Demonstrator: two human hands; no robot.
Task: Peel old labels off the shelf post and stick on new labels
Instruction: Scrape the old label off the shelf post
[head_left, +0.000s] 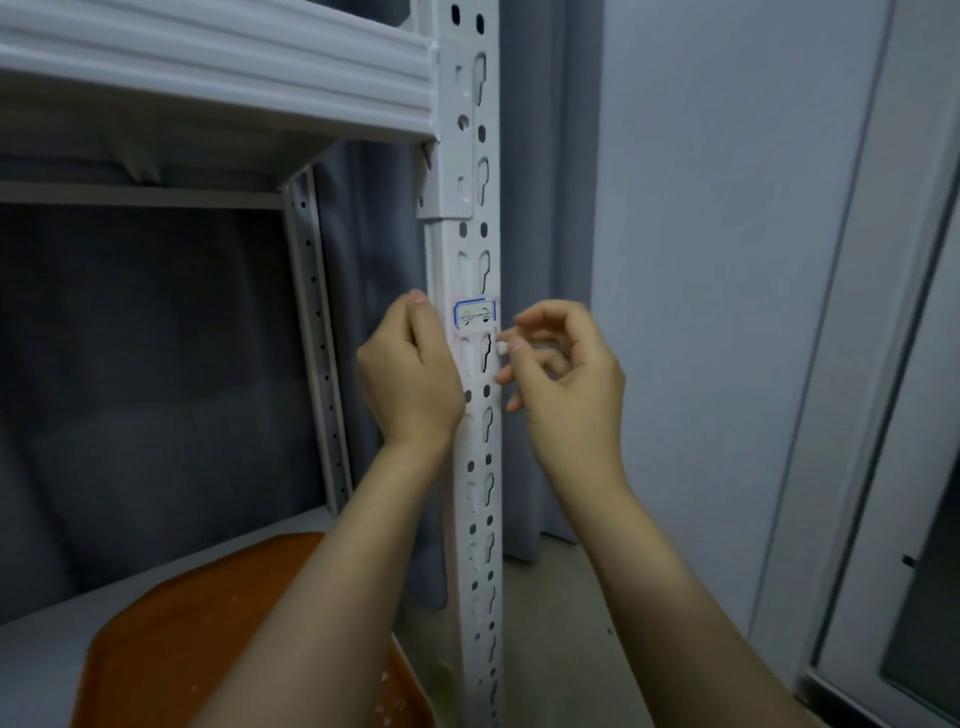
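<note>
- Shelf post (480, 499): white and slotted, it stands upright through the middle of the view, so its long axis is vertical; both hands meet it at mid height
- Left hand (410, 374): it is on the post's left edge, with the fingers wrapped round that edge and mostly hidden behind it and the thumb pointing up; it grips the post, probably to steady it
- Right hand (566, 379): it is just off the post's right edge, fingers curled, with thumb and forefinger pinching a small white scrap
- Label (474, 314): blue-bordered with handwriting, it is stuck flat on the post's front face, its long axis running across the post; it lies between the two hands, up and to the left of the right fingertips and level with the left thumb tip
- White scrap (503, 349): it sits at the post's right edge, just below the label's lower right corner (peeled paper or backing, too small to tell)
- The right hand is nearer the label's right end, so any lift likely starts at that corner, once the scrap is dropped
</note>
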